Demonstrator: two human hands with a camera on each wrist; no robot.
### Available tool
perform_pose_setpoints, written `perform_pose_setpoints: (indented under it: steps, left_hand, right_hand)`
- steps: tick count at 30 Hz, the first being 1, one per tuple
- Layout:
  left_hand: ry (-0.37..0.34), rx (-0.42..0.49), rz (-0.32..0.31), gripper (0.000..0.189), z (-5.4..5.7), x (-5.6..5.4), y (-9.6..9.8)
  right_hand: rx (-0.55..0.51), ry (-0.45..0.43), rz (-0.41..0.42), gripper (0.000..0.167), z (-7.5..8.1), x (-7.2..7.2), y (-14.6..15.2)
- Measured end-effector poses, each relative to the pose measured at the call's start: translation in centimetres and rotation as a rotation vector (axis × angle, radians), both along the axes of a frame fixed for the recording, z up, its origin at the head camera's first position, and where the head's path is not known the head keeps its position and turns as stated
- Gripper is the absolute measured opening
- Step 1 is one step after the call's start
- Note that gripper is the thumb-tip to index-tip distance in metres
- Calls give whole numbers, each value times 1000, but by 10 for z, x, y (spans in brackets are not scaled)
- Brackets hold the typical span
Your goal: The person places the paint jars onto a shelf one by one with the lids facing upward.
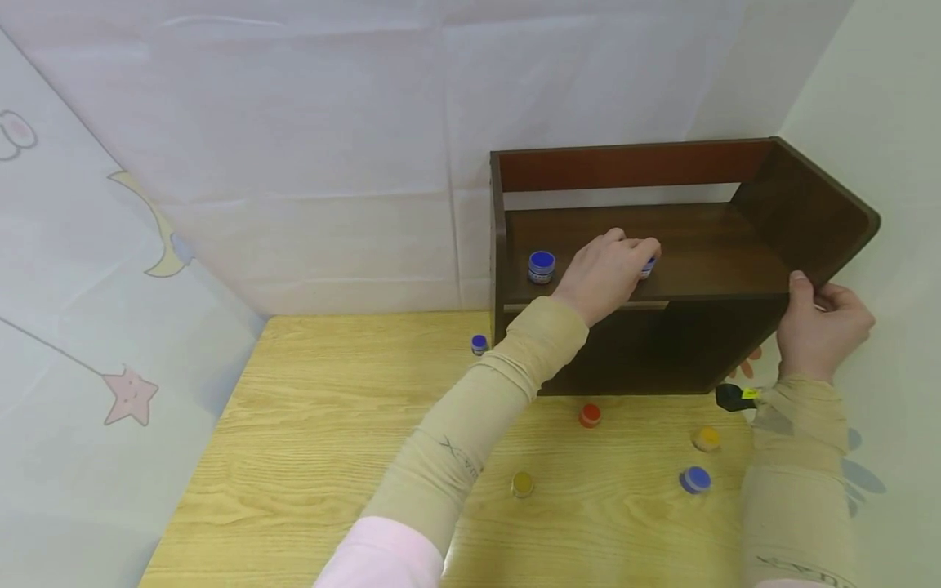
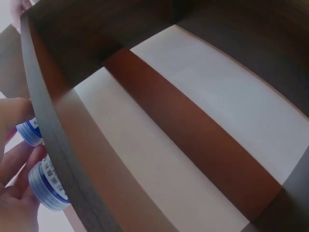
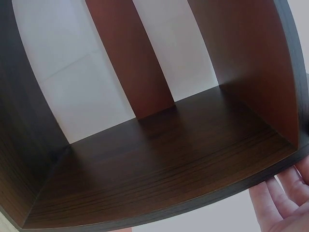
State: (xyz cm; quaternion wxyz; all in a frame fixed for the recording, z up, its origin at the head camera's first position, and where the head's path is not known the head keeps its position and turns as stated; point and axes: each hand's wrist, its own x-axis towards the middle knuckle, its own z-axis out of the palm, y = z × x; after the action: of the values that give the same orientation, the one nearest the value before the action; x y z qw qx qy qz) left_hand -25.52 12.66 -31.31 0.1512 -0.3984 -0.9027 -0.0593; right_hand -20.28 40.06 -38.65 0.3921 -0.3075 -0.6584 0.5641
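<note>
On the upper board of a dark brown wooden shelf (image 1: 706,245), my left hand (image 1: 606,273) pinches a small blue paint jar (image 1: 647,268). That jar shows only partly past the fingertips; the left wrist view shows it (image 2: 30,131) between thumb and fingers. A second blue-lidded paint jar (image 1: 541,267) stands on the same board, left of the hand. My right hand (image 1: 823,331) grips the shelf's front right corner, thumb at the board's front edge. In the right wrist view, its fingers (image 3: 285,198) lie against the outer edge of the side panel.
Loose jars stand on the wood-grain table (image 1: 331,408): a blue one (image 1: 479,345) beside the shelf, a red one (image 1: 590,416), an olive-yellow one (image 1: 523,484), a yellow-orange one (image 1: 707,439) and another blue one (image 1: 695,479). A black object (image 1: 731,398) with a yellow tag is near the right wrist.
</note>
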Motion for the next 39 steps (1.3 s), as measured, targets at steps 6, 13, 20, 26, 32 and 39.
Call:
perform_pose_setpoints:
  steps: [6, 13, 20, 26, 32, 39]
  left_hand:
    - [48, 21, 5, 46, 0, 1, -2]
    - [123, 131, -34, 65, 24, 8, -6]
    - [128, 297, -141, 66, 54, 25, -24]
    - [154, 465, -202, 63, 64, 36, -49]
    - [183, 605, -255, 59, 64, 48, -79]
    - [250, 789, -332, 53, 49, 64, -114]
  right_hand:
    - [3, -9, 8, 20, -2, -2, 0]
    - [24, -16, 5, 21, 1, -1, 1]
    - [14, -25, 9, 20, 2, 2, 3]
    - [28, -18, 5, 20, 4, 2, 3]
    - [-6, -17, 15, 20, 4, 3, 0]
    - [18, -12, 5, 20, 1, 1, 1]
